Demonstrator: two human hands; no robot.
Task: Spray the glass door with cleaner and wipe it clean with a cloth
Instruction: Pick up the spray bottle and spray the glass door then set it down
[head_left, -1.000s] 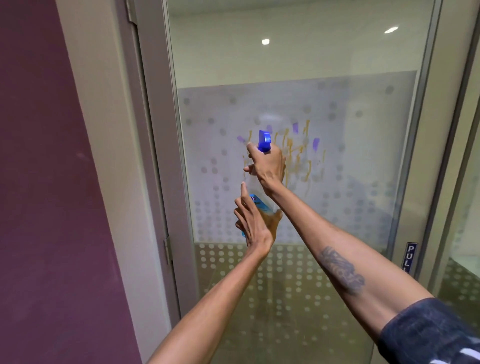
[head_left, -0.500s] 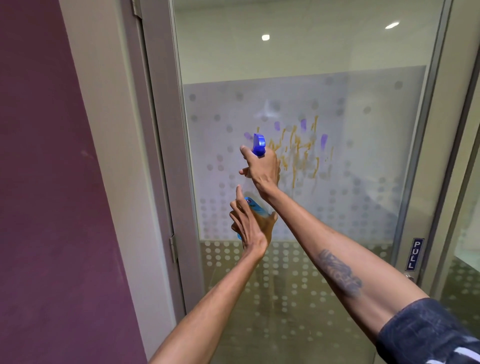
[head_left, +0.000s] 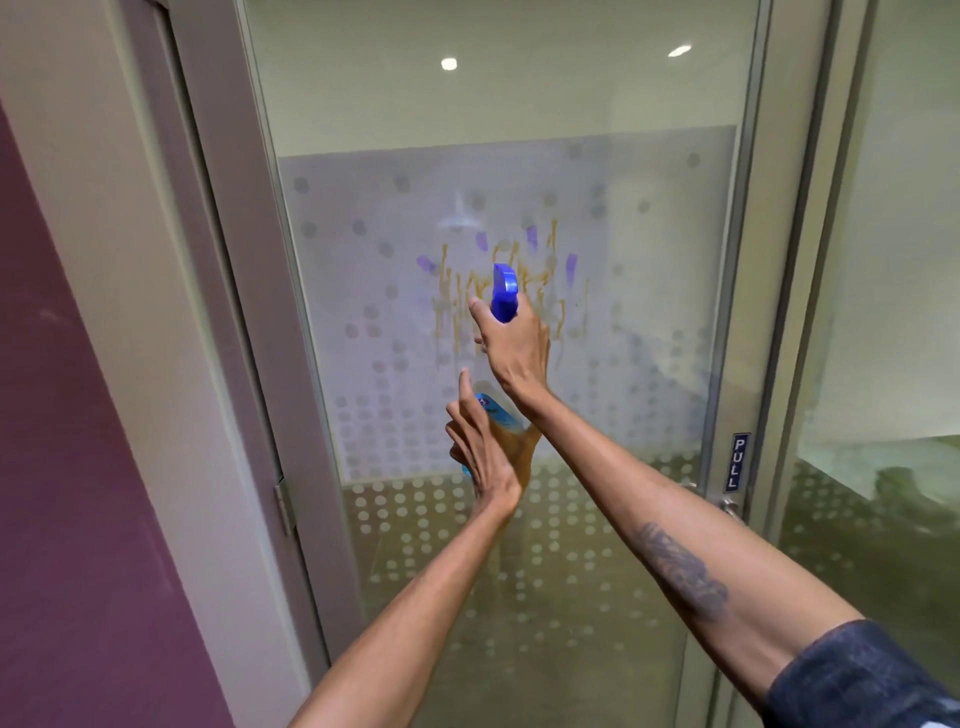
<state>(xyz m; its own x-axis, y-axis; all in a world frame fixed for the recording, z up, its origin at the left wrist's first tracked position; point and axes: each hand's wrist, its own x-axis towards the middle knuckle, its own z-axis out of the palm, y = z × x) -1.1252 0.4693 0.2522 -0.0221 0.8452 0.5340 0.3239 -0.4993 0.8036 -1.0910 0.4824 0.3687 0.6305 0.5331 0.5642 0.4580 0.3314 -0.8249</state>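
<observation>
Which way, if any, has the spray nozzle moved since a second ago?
Yes. Against the orange streaks on the glass door, the spray nozzle in the right hand has shifted right and slightly down, from their left edge toward their middle.

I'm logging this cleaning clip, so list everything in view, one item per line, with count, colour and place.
frosted glass door with dot pattern: one, clear and grey-white, centre, in a grey metal frame
yellow-brown streaky smears: one cluster, on the glass above and around the upper hand
purple marks: several, on the glass among the smears
blue-capped spray bottle with blue label: one, raised in front of the smears
blue PULL sign: one, on the door's right edge
metal door handle: one, silver, just under the sign
maroon wall: one, far left
cleaning cloth: none visible
right hand: one, gripping the bottle's trigger head
left hand: one, holding the bottle's lower body
</observation>
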